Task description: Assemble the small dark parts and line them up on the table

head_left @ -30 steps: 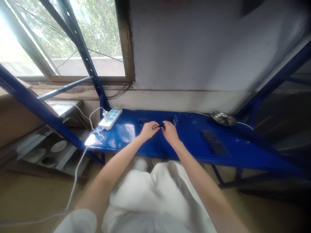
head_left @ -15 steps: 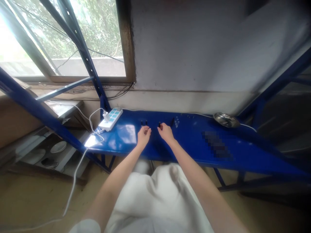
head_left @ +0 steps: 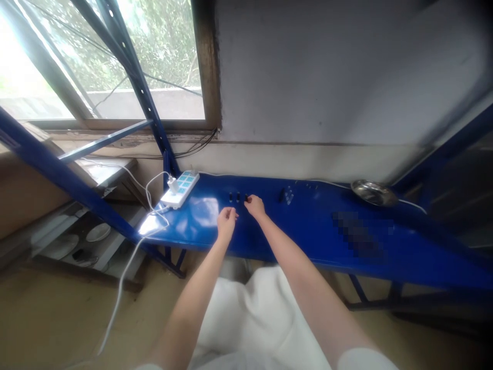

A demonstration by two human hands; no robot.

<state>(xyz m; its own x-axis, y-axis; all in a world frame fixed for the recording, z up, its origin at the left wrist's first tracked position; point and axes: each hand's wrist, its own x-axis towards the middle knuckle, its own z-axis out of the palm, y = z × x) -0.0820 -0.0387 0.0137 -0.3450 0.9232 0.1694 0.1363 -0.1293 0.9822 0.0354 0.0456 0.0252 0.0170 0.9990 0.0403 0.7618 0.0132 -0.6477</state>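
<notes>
My right hand pinches a small dark-capped tube and holds it at the surface of the blue table. Just left of it, two like tubes stand side by side, dark above and clear below. My left hand hovers nearer the front edge, its fingers curled together, and nothing shows in them. To the right of my right hand lies a cluster of small clear pieces beside a dark piece; their kind is too small to make out.
A white power strip with a plug and cable sits at the table's left end. A shiny metal bowl is at the back right. In front of it is a blurred-out dark patch. Blue frame posts rise at the left.
My hands were together on a dark item, then parted. My right hand has carried the tube left to the two standing ones; my left hand has drawn back toward the front edge.
</notes>
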